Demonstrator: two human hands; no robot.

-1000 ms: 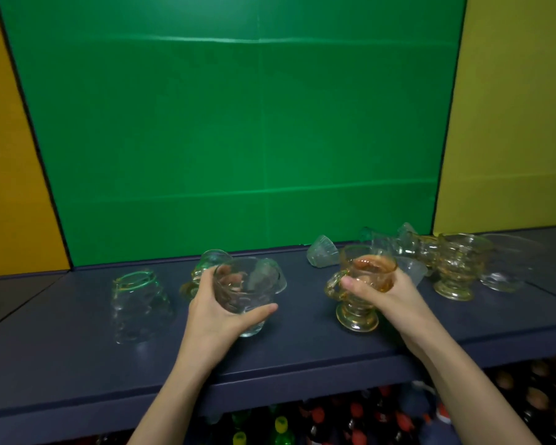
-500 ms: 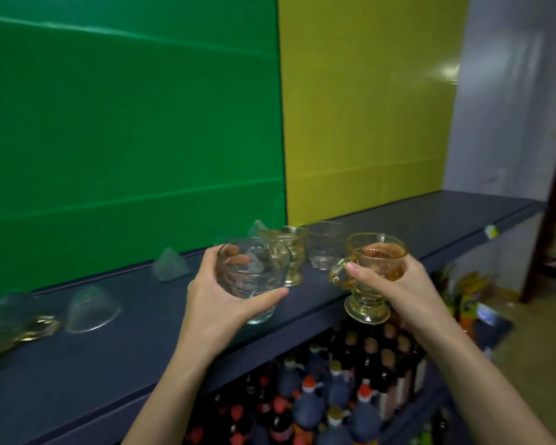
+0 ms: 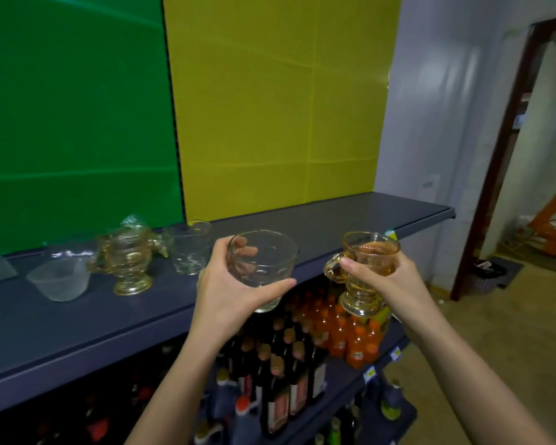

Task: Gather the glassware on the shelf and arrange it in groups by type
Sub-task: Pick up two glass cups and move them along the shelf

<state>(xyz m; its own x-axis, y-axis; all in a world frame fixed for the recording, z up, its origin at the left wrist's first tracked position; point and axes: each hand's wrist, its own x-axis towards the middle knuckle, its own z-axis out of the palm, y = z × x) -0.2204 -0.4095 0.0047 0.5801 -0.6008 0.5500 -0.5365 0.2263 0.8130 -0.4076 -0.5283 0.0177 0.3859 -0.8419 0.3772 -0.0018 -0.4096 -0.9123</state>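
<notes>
My left hand [image 3: 228,293] grips a clear dimpled glass cup [image 3: 264,268], held in the air at the front edge of the dark blue shelf [image 3: 77,329]. My right hand [image 3: 385,284] holds an amber footed glass mug [image 3: 366,271] by its bowl, out past the shelf's front edge and above the bottles below. On the shelf to the left stand another amber footed mug [image 3: 129,261], a clear tumbler [image 3: 190,248] and a frosted glass bowl [image 3: 60,279]. More glassware lies behind them, blurred.
Green and yellow panels back the shelf. The shelf's right stretch [image 3: 350,216] runs bare to its end. Below, a lower shelf holds dark bottles [image 3: 280,380] and orange soda bottles [image 3: 344,332]. A doorway [image 3: 533,155] opens at the right.
Both hands lifted their glasses off the shelf and carried them to the right. The view turned right with them, so the remaining glassware now sits at the left.
</notes>
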